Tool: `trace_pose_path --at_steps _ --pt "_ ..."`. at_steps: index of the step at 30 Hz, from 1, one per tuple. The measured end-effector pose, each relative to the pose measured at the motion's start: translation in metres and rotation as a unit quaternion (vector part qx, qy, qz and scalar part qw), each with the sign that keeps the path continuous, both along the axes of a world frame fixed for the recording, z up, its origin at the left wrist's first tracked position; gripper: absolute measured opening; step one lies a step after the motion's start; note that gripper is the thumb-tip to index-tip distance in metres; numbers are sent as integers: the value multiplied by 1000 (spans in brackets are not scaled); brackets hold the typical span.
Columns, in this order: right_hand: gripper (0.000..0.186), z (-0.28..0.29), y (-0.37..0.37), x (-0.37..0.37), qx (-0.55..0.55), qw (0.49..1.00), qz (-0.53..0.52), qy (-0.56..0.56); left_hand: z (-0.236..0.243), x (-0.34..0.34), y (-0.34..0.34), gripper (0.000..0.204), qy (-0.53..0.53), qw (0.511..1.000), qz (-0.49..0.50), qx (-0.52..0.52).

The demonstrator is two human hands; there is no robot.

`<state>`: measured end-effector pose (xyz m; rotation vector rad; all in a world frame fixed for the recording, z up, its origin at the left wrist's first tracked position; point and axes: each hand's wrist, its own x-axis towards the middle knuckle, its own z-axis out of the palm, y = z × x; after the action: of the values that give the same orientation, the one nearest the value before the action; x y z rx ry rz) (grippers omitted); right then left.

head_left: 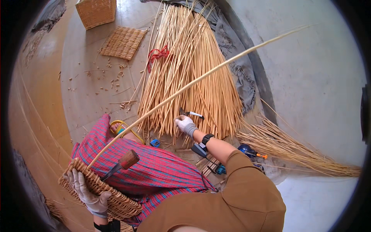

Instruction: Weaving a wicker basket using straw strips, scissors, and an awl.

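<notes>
A wicker basket [116, 201] rests tilted against my lap at the lower left. My left hand [87, 193], in a pale glove, holds its woven side with the fingers spread. One long peeled cane [193, 82] rises from the weave and slants far to the upper right. Beside it, a tool with a wooden handle [129, 159] and a metal blade stands at the weave; its tip is hidden. My gloved right hand [186, 125] reaches over the cane pile, fingers curled, right beside a dark-and-white hand tool [192, 113]. Whether it grips that tool is unclear.
A large bundle of canes [189, 73] with a red tie [158, 55] lies ahead on grey cloth [241, 83]. Thinner canes [293, 149] spread right. A woven panel [123, 42] and a box-shaped basket [96, 13] are at the upper left. A blue tape measure [155, 143] sits near my foot.
</notes>
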<state>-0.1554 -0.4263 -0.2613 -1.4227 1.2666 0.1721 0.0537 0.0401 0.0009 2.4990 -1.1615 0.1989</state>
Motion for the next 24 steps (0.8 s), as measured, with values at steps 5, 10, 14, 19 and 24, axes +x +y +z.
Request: trace_pose_path --at_steps 5,10,14,19,24 --pt "58 5 -16 45 -165 966 164 112 2 -1 -5 112 35 999 12 -8" --pt "78 23 2 90 -179 934 196 240 4 -3 -5 111 34 999 16 -15" --pt "64 19 -4 92 -168 925 226 254 7 -6 -5 110 37 999 19 -6" --pt "61 -6 -21 64 -184 953 166 172 7 -2 -12 109 33 999 7 -11" --pt "57 8 -9 59 -203 946 173 184 7 1 -5 109 33 999 1 -4"
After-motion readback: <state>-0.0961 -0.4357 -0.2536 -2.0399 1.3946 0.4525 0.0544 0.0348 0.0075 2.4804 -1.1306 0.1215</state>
